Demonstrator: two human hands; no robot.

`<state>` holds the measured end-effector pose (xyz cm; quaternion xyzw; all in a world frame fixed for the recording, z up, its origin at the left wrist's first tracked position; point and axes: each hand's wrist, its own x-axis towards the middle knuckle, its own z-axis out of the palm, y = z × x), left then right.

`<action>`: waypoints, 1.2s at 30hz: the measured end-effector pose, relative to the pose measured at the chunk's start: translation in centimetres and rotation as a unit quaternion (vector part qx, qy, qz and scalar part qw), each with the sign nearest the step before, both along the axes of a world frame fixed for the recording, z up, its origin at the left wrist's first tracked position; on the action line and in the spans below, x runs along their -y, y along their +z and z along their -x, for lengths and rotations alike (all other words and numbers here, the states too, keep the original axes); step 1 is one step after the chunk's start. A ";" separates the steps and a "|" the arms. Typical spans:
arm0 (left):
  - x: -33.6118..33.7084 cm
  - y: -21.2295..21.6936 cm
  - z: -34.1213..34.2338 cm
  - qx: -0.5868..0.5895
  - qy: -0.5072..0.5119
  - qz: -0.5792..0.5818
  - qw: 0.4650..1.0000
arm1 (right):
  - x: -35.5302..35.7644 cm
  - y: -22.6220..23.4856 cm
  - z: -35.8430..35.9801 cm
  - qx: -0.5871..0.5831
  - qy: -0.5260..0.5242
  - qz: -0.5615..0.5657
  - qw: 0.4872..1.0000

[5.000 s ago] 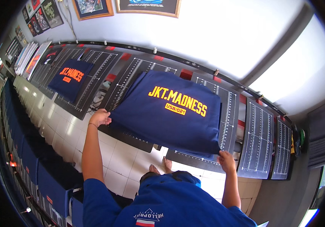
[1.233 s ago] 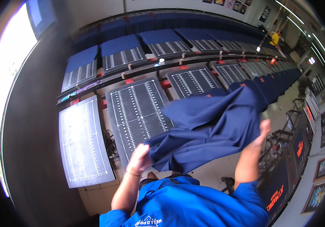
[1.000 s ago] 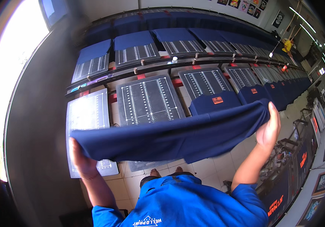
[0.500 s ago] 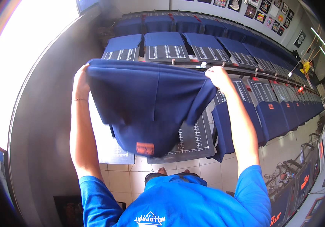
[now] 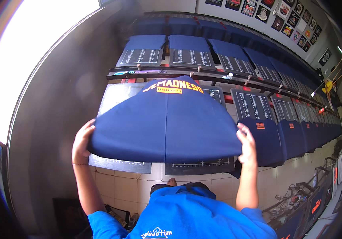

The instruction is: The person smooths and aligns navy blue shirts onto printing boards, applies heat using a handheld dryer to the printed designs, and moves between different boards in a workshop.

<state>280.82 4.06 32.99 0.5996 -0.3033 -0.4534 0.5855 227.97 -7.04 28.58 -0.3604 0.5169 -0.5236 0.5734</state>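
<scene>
A navy blue T-shirt is spread across two adjoining black pallets, the left pallet and the right pallet, both with white ruler marks. Orange and yellow lettering shows at its far end. Its near edge is drawn wide between my hands. My left hand is closed at the shirt's left near corner, fingers curled against the cloth. At the right near corner my right hand holds the edge, thumb below and fingers above; part of its grip is hidden by the fabric.
A row of pallets with navy shirts runs off to the right. Behind a dark rail stand more shirt-covered pallets. A grey wall rises close on my left. Tiled floor lies below, with racks and cables at lower right.
The shirt, held up and folded over at the far side before, now lies extended over the pallets with its lettering showing. Both hands have come down toward me with its near edge.
</scene>
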 end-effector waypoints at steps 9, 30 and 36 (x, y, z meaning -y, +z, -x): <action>-6.2 -21.6 -0.6 0.122 -0.126 -0.269 0.947 | -8.5 -21.6 0.3 -0.046 0.140 -0.152 0.977; -19.4 -22.4 0.7 0.028 -0.060 -0.275 0.959 | -14.4 -21.0 5.7 -0.188 0.156 -0.209 0.947; -16.2 -26.0 -0.8 0.483 -0.068 -0.421 0.765 | -7.3 -18.0 2.6 -0.563 0.156 0.016 0.812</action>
